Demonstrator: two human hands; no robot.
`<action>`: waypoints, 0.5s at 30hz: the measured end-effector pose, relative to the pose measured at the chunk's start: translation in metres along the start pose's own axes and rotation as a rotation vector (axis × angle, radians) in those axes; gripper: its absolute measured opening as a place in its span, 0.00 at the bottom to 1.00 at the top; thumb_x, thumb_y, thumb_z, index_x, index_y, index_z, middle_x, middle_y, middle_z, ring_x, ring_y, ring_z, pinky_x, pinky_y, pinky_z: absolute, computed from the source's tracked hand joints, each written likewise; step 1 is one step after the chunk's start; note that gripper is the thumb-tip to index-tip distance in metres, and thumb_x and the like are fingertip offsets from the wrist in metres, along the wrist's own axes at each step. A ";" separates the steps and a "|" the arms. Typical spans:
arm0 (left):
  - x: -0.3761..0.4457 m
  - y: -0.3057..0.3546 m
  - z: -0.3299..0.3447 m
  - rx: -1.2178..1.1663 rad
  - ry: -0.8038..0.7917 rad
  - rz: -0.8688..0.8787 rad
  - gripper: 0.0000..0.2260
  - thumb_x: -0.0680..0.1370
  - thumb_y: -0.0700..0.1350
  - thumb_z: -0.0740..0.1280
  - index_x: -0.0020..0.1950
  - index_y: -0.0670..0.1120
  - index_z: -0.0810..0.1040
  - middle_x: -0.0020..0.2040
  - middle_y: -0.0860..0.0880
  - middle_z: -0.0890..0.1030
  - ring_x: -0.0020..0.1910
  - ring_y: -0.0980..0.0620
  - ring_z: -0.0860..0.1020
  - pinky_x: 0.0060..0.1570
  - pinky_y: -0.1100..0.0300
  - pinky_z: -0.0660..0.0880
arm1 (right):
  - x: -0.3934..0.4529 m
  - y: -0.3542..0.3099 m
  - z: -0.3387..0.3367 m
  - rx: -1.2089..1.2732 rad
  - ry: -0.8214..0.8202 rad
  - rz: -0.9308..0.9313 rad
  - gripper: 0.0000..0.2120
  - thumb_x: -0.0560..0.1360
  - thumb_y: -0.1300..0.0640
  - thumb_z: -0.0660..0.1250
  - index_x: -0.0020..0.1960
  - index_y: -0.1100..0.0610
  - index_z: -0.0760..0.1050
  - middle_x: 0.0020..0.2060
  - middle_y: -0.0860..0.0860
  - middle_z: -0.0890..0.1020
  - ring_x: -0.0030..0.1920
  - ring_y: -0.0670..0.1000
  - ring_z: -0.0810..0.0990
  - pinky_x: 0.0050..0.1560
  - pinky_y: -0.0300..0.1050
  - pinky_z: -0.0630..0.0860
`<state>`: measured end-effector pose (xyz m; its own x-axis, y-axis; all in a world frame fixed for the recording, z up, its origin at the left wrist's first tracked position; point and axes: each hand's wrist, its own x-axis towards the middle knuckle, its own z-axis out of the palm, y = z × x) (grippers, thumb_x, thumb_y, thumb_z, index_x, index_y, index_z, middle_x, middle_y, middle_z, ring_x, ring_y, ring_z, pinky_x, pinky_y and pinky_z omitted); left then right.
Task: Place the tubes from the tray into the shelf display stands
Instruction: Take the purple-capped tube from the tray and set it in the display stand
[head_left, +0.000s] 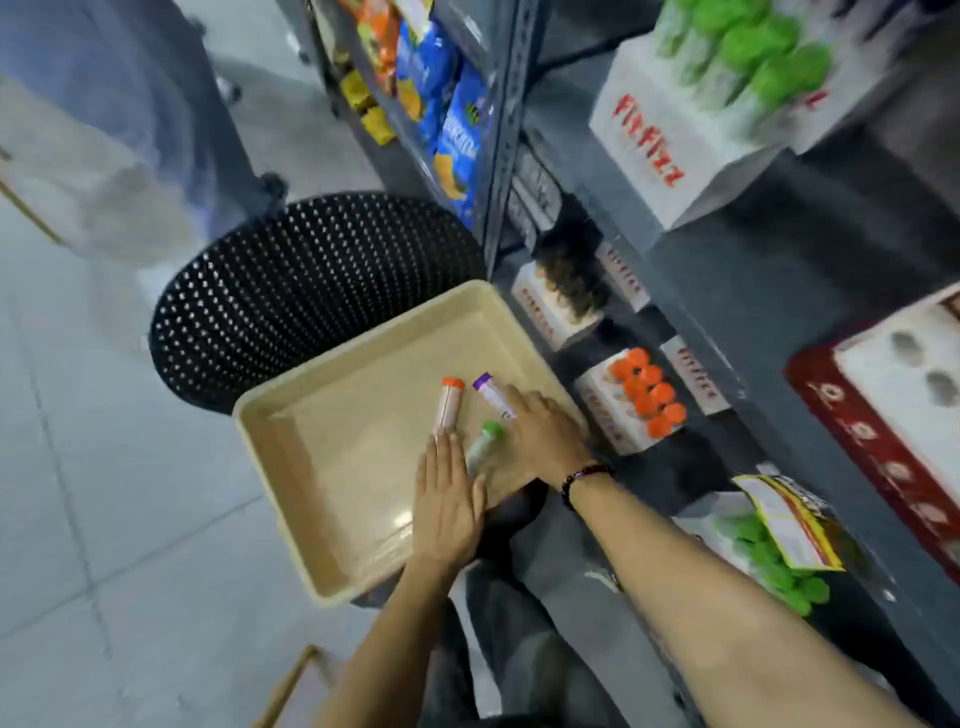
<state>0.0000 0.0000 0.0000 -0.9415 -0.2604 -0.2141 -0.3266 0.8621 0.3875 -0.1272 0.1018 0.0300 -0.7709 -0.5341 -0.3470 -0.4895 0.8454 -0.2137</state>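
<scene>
Head view, frame somewhat motion-blurred. Beige tray (332, 467) rests on a black perforated basket (311, 291), beside the grey shelf unit (727, 291). Three tubes remain in the tray, all lying down near its shelf-side edge: orange-capped tube (449, 402), purple-capped tube (493, 395), green-capped tube (483, 447). Rest of the tray floor is bare.

Hands: left hand (449, 499) flat, fingers extended and open, its fingertips at the lower end of the orange-capped tube, gripping nothing. Right hand (545, 434) lies over the purple-capped tube; fingers are spread on top, but whether they have closed on it cannot be told.

Shelf: stand of orange caps (644, 400) looks filled; stand of green caps (743, 62) on an upper shelf likewise. Red-edged stand (904, 364) at the right shows open holes.

Judgement: task mostly done; three tubes left to pick and seat, one per colour. Purple tube's stand not identified.
</scene>
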 end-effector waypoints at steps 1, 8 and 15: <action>0.005 0.000 0.007 -0.013 -0.017 -0.040 0.27 0.78 0.49 0.49 0.70 0.32 0.61 0.70 0.31 0.66 0.69 0.33 0.66 0.67 0.39 0.64 | 0.011 0.001 0.002 0.054 -0.028 0.016 0.25 0.78 0.56 0.54 0.74 0.51 0.54 0.60 0.58 0.73 0.57 0.60 0.74 0.54 0.53 0.72; 0.005 -0.011 0.042 -0.027 -0.022 -0.127 0.26 0.80 0.49 0.58 0.72 0.34 0.60 0.72 0.34 0.63 0.71 0.35 0.62 0.70 0.42 0.57 | 0.070 0.006 0.027 0.150 -0.063 0.039 0.21 0.79 0.55 0.56 0.71 0.53 0.60 0.62 0.61 0.72 0.54 0.62 0.75 0.48 0.50 0.72; 0.006 -0.014 0.050 -0.005 -0.035 -0.135 0.27 0.79 0.52 0.49 0.73 0.36 0.59 0.73 0.37 0.63 0.73 0.39 0.61 0.71 0.46 0.54 | 0.091 0.004 0.037 0.108 -0.048 0.024 0.18 0.75 0.54 0.63 0.63 0.58 0.68 0.54 0.62 0.76 0.50 0.63 0.78 0.44 0.49 0.73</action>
<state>0.0034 0.0083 -0.0517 -0.8854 -0.3584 -0.2960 -0.4506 0.8180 0.3574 -0.1842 0.0564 -0.0357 -0.7604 -0.5152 -0.3955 -0.4225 0.8549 -0.3012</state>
